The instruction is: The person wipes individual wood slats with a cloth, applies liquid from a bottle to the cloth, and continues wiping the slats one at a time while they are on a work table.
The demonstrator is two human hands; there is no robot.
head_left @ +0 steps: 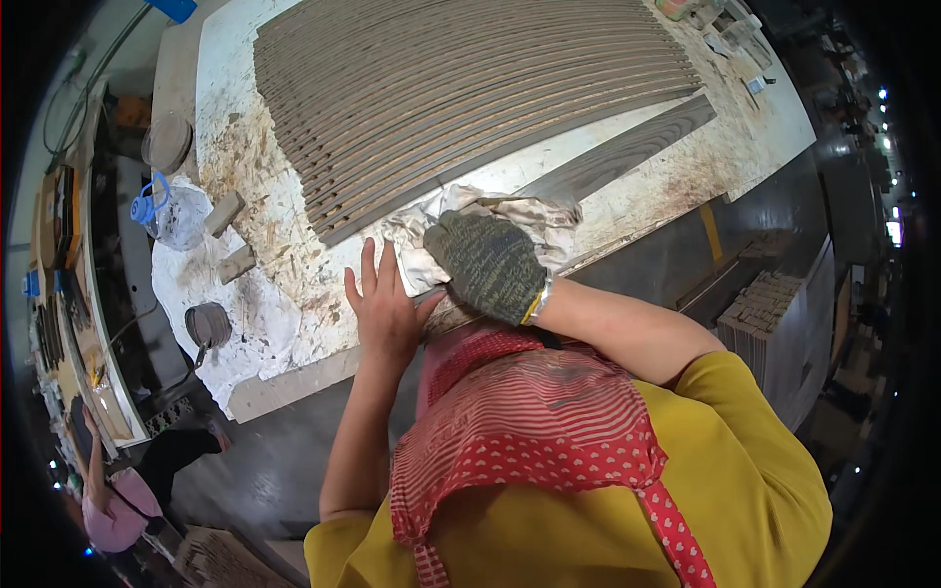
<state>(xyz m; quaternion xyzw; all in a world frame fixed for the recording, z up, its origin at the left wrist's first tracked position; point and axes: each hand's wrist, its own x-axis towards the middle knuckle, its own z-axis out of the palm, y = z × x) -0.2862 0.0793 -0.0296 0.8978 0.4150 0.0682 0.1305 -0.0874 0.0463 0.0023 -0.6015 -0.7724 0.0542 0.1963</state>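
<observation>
My bare left hand [382,312] lies with its fingers spread on the near edge of the stained table, the thumb beside the near end of a white cloth. On my right hand [487,267] is a dark grey knitted glove; it grips the crumpled, brown-stained cloth [549,218], though its fingertips are partly hidden. From under the cloth a flat grey wooden board [627,149] with visible grain runs off to the far right. Beyond both hands, many narrow grey-brown wooden strips [470,98] lie side by side in rows.
To the left are a clear jug with a blue handle [147,204], two small blocks [225,213], a round container [208,323] and a round dish [169,142]. Bottles and jars [730,34] stand far right. Stacked boards [765,309] sit right of the table. Another person [127,500] is at lower left.
</observation>
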